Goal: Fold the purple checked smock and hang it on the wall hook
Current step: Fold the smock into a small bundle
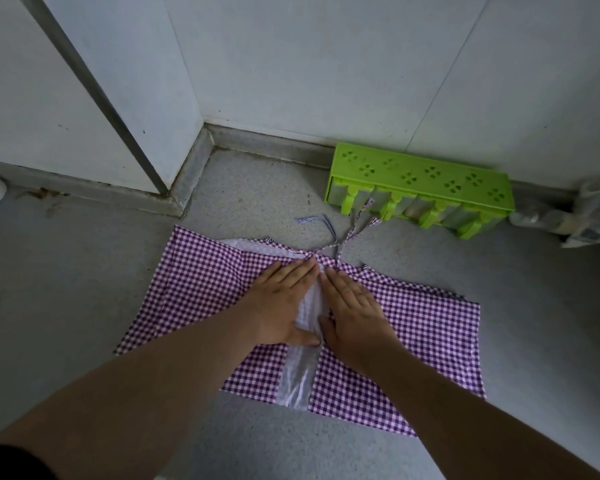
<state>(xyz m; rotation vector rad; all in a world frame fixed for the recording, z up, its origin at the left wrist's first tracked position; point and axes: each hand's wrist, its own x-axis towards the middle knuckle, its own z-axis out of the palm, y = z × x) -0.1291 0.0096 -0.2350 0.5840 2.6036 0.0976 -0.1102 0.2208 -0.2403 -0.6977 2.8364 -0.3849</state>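
under both flat hands (321,303), the smock (426,327) lies.

quick count from where i'm crouched: one purple checked smock (413,327) spread on the floor; two hands on it, my left hand (284,299) and my right hand (355,311), both flat with fingers straight; one green plastic rack (420,176) against the wall; one clear plastic-wrapped bundle (582,216) at the right edge; a few thin ties (333,233) trailing off the smock's top, can't tell exactly how many
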